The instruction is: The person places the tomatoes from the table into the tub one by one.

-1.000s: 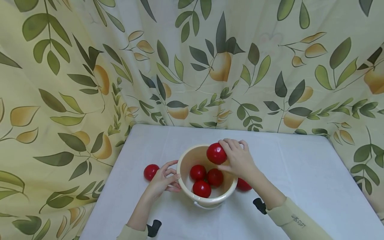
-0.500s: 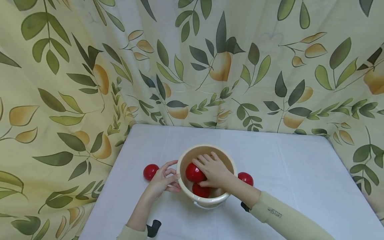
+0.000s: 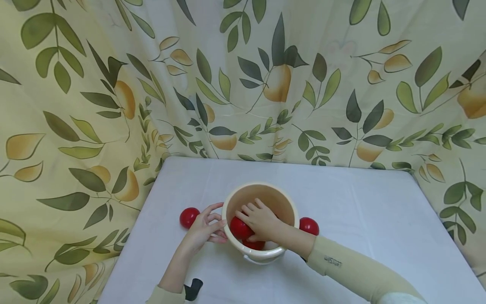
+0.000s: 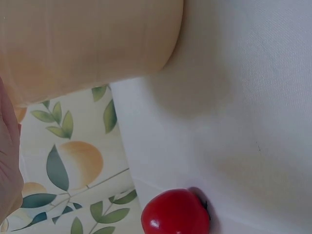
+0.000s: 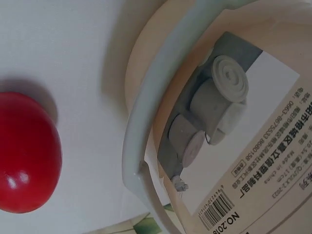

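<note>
The right hand [image 3: 262,223] grips a red tomato [image 3: 240,229] (long axis impossible to tell) inside the upright, mouth-up bucket [image 3: 265,194], lower and further left than half a second ago; the left hand [image 3: 203,228], fingers spread, touches the bucket's side

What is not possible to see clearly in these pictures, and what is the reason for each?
Head view: how many tomatoes the bucket contains; the right hand and the held tomato cover part of the inside.
Head view: the print on the right sleeve; too small to read.
Left wrist view: most of the left hand; cut off by the left edge.
Right wrist view: the full label; cut off by the right edge.
</note>
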A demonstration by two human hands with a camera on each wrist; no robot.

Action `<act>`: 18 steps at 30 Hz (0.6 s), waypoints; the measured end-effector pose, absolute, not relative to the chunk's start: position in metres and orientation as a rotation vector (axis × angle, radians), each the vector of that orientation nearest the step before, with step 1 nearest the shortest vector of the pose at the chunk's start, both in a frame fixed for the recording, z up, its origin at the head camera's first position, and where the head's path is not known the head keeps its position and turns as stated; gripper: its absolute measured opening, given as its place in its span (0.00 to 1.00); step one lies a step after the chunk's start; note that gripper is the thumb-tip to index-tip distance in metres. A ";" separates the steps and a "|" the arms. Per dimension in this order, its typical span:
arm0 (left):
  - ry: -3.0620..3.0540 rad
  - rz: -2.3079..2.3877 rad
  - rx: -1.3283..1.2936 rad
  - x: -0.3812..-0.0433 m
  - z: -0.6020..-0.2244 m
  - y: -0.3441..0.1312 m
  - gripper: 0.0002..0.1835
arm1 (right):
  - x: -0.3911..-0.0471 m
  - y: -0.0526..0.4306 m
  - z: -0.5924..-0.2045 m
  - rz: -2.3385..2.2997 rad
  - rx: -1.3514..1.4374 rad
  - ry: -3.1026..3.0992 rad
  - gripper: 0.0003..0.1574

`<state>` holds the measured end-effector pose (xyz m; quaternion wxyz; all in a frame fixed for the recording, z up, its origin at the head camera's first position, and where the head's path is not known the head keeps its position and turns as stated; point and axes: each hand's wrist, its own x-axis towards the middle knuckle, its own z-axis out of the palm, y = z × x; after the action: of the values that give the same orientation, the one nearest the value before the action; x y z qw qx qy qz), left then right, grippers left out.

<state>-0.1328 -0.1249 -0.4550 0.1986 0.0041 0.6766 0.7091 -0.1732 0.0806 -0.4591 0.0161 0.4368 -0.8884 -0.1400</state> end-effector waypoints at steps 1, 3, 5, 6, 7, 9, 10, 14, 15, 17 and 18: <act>1.891 1.985 0.012 -0.133 -0.456 -0.125 0.31 | -0.173 0.081 -0.459 -0.446 1.357 -2.765 0.52; 1.885 1.989 0.018 -0.133 -0.456 -0.125 0.31 | -0.173 0.080 -0.460 -0.450 1.349 -2.780 0.52; 1.883 1.991 0.020 -0.133 -0.456 -0.125 0.31 | -0.173 0.080 -0.461 -0.440 1.344 -2.809 0.52; 1.881 1.991 0.017 -0.133 -0.456 -0.125 0.31 | -0.173 0.079 -0.461 -0.430 1.344 -2.824 0.52; 1.880 1.992 0.019 -0.133 -0.456 -0.125 0.31 | -0.173 0.079 -0.461 -0.420 1.348 -2.836 0.52; 1.881 1.991 0.025 -0.132 -0.456 -0.126 0.31 | -0.173 0.078 -0.460 -0.405 1.360 -2.849 0.52; 1.881 1.991 0.024 -0.132 -0.456 -0.125 0.32 | -0.173 0.078 -0.460 -0.395 1.366 -2.854 0.51; 1.877 1.996 0.027 -0.132 -0.456 -0.126 0.31 | -0.174 0.079 -0.460 -0.387 1.380 -2.851 0.51; 1.875 1.997 0.023 -0.132 -0.456 -0.126 0.31 | -0.174 0.079 -0.460 -0.374 1.379 -2.852 0.51; 1.873 1.997 0.021 -0.132 -0.456 -0.125 0.31 | -0.175 0.081 -0.459 -0.331 1.375 -2.858 0.50; 1.872 1.998 0.020 -0.132 -0.456 -0.125 0.32 | -0.175 0.082 -0.459 -0.298 1.370 -2.861 0.50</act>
<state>-0.1324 -0.1254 -0.4557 0.2006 0.0070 0.6699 0.7148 -0.1751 0.0818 -0.4588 -0.0221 0.4301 -0.8977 -0.0935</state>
